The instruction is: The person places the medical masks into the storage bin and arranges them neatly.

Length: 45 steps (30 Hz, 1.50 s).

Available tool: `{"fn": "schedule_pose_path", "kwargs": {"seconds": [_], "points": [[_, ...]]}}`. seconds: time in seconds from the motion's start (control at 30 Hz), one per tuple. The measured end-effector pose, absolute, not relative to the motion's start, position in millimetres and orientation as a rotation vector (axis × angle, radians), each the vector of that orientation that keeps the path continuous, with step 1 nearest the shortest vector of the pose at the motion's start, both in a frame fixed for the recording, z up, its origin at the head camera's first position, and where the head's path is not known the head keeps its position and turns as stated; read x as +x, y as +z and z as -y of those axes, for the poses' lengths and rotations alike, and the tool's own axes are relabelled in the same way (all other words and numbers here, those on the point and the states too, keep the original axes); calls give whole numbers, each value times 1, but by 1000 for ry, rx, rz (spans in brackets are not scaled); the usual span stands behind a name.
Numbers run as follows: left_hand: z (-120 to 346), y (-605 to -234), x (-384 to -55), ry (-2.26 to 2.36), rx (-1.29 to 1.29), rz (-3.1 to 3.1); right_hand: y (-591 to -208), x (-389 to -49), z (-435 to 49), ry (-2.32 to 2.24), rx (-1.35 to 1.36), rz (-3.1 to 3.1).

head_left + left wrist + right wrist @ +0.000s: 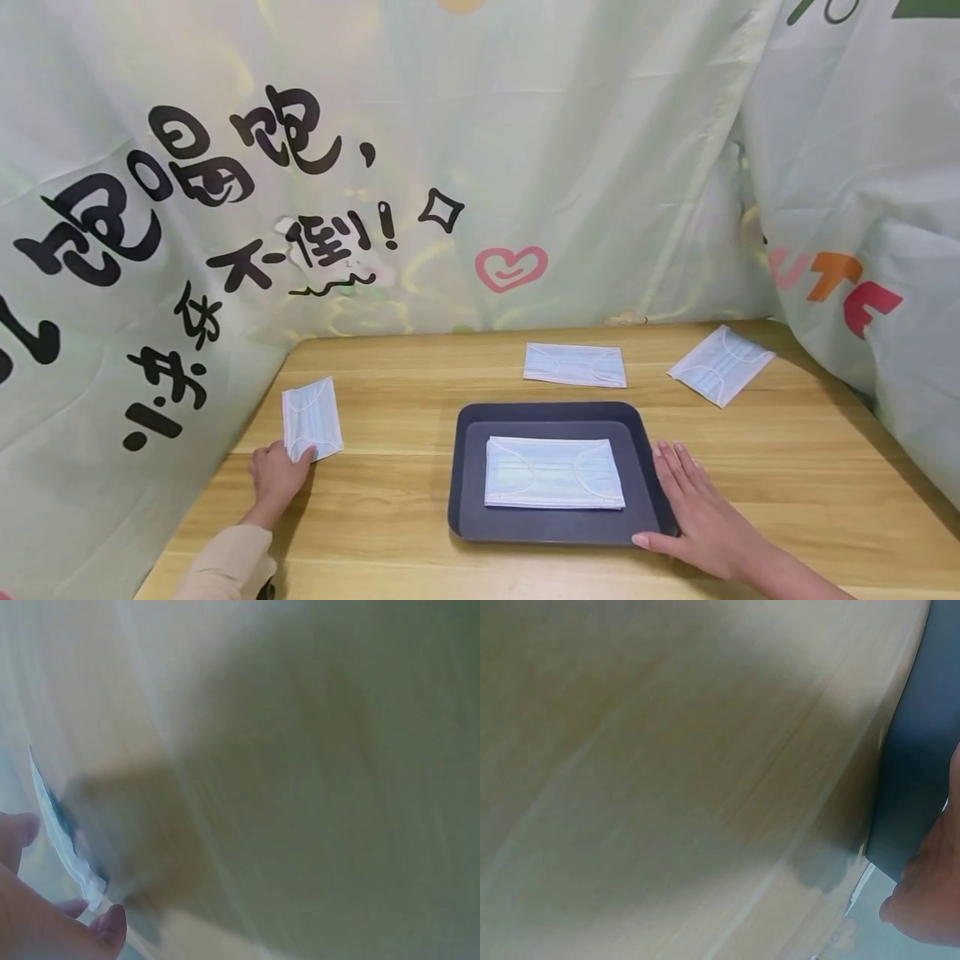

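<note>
The left hand [277, 477] pinches the near end of a pale blue face mask [317, 414] at the left side of the wooden desk [390, 483]. The right hand [708, 527] touches the right rim of a dark tray [555, 525], its fingers straight and its thumb spread wide. A stack of masks [551, 473] lies in the tray; beyond are a level mask [574, 365] and, farther right, a slanted mask [720, 367].

Can't count the mask stack [553, 473] from here, lower ones hidden. Left wrist view: tabletop [300, 802] blurred. Right wrist view: tray [921, 735], right hand [931, 892] cropped.
</note>
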State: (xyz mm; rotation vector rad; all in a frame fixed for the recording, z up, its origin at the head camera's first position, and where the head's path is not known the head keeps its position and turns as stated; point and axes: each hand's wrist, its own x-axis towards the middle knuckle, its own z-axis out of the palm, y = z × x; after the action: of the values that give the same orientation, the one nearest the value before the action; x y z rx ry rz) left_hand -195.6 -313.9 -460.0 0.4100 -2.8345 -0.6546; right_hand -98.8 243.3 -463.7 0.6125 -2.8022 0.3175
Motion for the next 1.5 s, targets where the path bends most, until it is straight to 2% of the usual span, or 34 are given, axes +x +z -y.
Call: {"fn": "schedule_pose_path", "kwargs": {"seconds": [0.3, 0.9, 1.5], "points": [[309, -457, -198, -799, 676, 2784, -463, -98, -243, 332, 597, 2827], [311, -447, -204, -927, 975, 2814, -462, -98, -242, 337, 598, 2822], [320, -445, -198, -936, 610, 2849, -461, -98, -242, 364, 584, 2870]]}}
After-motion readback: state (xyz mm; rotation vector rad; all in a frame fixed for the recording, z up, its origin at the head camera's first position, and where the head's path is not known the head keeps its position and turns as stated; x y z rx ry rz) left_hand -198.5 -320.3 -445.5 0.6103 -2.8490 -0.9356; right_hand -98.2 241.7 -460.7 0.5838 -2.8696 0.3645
